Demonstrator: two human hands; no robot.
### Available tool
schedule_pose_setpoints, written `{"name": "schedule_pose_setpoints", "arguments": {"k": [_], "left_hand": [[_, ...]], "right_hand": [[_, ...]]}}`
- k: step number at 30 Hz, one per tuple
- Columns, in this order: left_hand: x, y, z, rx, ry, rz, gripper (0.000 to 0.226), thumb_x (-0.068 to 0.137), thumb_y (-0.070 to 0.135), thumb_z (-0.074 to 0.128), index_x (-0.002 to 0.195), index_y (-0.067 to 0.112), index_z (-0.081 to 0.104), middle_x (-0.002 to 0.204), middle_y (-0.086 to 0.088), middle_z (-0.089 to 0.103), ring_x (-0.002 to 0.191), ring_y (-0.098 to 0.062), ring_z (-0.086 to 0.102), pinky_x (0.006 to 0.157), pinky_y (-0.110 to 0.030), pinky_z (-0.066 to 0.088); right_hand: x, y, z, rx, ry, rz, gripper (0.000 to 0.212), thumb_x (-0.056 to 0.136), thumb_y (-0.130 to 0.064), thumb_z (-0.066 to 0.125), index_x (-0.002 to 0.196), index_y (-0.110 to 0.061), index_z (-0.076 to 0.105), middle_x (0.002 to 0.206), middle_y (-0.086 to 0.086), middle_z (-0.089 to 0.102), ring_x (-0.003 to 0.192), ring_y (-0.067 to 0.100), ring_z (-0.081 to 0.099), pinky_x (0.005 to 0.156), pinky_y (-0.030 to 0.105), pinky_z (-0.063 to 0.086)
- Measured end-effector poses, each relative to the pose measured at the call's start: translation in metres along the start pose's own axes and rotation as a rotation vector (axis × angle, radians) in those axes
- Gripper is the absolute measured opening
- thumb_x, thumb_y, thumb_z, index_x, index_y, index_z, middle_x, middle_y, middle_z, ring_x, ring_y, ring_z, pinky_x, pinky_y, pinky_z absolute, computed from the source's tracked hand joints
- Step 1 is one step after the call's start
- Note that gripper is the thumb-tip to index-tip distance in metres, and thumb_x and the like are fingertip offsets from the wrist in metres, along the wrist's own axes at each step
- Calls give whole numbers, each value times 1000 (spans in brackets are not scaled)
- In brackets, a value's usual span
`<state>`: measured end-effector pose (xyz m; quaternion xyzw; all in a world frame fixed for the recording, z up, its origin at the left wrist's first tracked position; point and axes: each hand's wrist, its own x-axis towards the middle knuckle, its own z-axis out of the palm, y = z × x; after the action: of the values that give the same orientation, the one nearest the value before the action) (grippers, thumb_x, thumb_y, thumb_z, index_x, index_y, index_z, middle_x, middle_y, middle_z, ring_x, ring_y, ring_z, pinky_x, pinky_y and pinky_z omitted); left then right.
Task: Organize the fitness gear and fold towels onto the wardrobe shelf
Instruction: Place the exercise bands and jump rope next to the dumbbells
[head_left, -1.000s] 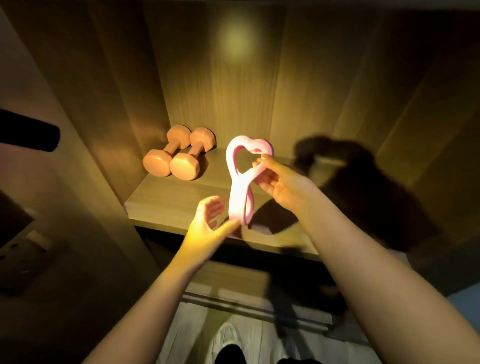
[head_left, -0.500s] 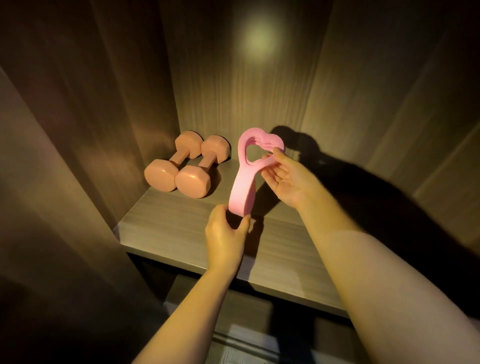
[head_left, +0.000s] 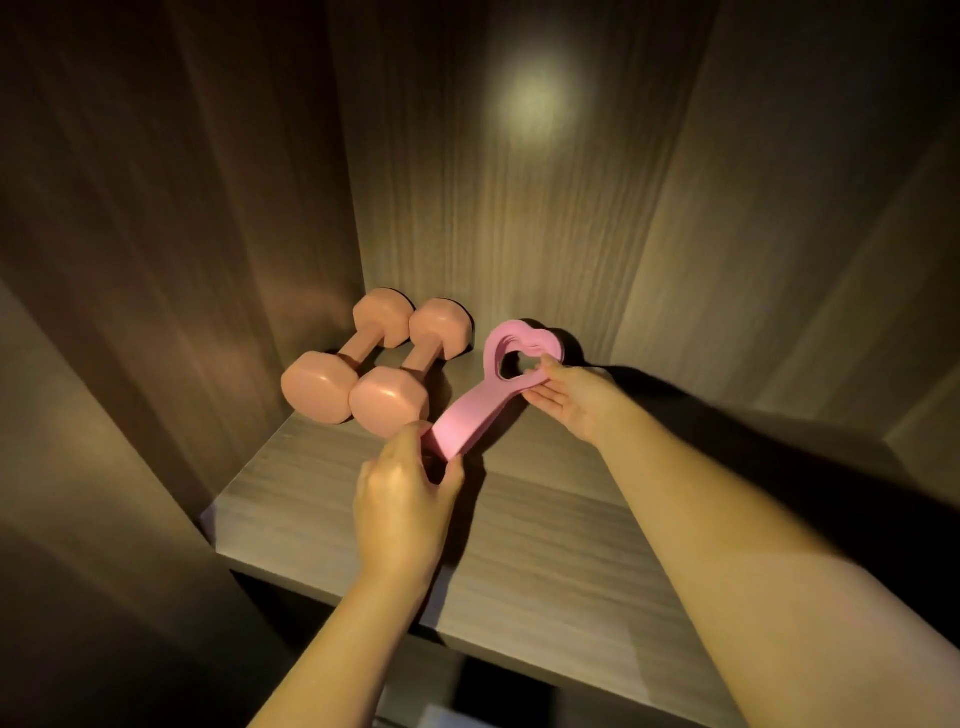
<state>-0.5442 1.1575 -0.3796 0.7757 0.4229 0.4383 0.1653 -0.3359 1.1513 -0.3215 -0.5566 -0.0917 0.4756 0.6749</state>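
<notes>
Wood-grain panels close in a dim wardrobe bay in the head view, with a round patch of light (head_left: 530, 104) high on the back panel and a grey-brown wardrobe shelf (head_left: 545, 545) running across the lower half.

Both bare forearms reach in from below, hands apart, one at each end of the pink resistance bands (head_left: 483, 410). The left hand (head_left: 400, 499) is back-up, its thumb and fingers pinching the near, flattened end of the bands. The right hand (head_left: 571, 400) lies further in, palm turned up and leftward, with the thumb on top and the fingers underneath the far end, which opens into a heart-shaped loop. The bands stretch diagonally between the two hands, low over the middle of the shelf; whether they touch the board cannot be told.

Just left of the bands, two peach dumbbells (head_left: 376, 371) lie side by side, touching, their far heads against the back corner. The near head of the right one sits close beside the left hand's fingertips.
</notes>
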Motion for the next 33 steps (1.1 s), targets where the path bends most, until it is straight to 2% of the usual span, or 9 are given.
{"name": "schedule_pose_setpoints", "arguments": {"k": [5, 10, 14, 16, 19, 21, 23, 28, 33], "left_hand": [[13, -6, 1, 160, 71, 133, 27, 79, 34, 76, 91, 12, 66, 67, 5, 63, 53, -12, 53, 63, -29, 41], [17, -12, 2, 295, 78, 210, 28, 77, 40, 78, 81, 16, 65, 59, 8, 57, 49, -11, 47, 61, -31, 29], [19, -12, 1, 335, 50, 247, 33, 79, 37, 77, 99, 14, 66, 62, 7, 59, 50, -15, 51, 62, -33, 29], [20, -13, 0, 347, 33, 264, 28, 80, 37, 76, 94, 16, 63, 62, 8, 58, 52, -15, 50, 63, -33, 28], [20, -13, -2, 359, 20, 301, 24, 81, 36, 73, 90, 17, 61, 65, 6, 60, 53, -16, 52, 63, -34, 30], [20, -12, -3, 350, 22, 308, 22, 82, 36, 70, 88, 17, 61, 67, 5, 60, 53, -16, 51, 63, -35, 32], [22, -13, -4, 359, 18, 285, 21, 83, 36, 69, 88, 16, 63, 69, 4, 61, 53, -17, 52, 65, -36, 33], [21, -17, -5, 451, -15, 256, 21, 82, 35, 71, 91, 17, 66, 75, 1, 61, 57, -19, 53, 69, -37, 32], [23, -16, -11, 440, 48, 284, 17, 83, 24, 73, 94, 14, 67, 80, -2, 60, 61, -21, 53, 67, -38, 32]], "right_hand": [[29, 7, 11, -82, 24, -4, 25, 96, -7, 57, 118, 6, 57, 93, 14, 64, 81, 22, 65, 82, 35, 53], [47, 4, 20, -202, 54, 22, 27, 93, -6, 61, 117, 6, 58, 91, 16, 65, 78, 22, 65, 78, 33, 54], [53, 1, 20, -357, 99, 24, 29, 90, -9, 67, 114, 6, 60, 104, 19, 66, 81, 24, 65, 77, 33, 53], [58, 0, 21, -511, 189, -12, 33, 89, -16, 70, 113, 3, 60, 113, 18, 65, 92, 26, 65, 74, 33, 55], [62, 3, 24, -614, 251, -60, 38, 87, -19, 72, 113, 6, 59, 104, 17, 64, 85, 25, 64, 66, 31, 56], [61, 6, 26, -569, 244, -75, 37, 88, -13, 71, 115, 9, 58, 92, 19, 65, 74, 24, 63, 70, 33, 57], [61, 9, 29, -581, 255, -88, 35, 88, -11, 70, 115, 8, 59, 98, 23, 67, 75, 24, 63, 71, 34, 58], [63, 11, 29, -793, 284, -168, 31, 90, -20, 69, 112, 2, 65, 105, 20, 69, 66, 23, 63, 41, 18, 50], [62, 18, 26, -785, 309, -261, 26, 97, -18, 57, 111, 2, 67, 102, 21, 69, 75, 30, 68, 57, 29, 57]]}}
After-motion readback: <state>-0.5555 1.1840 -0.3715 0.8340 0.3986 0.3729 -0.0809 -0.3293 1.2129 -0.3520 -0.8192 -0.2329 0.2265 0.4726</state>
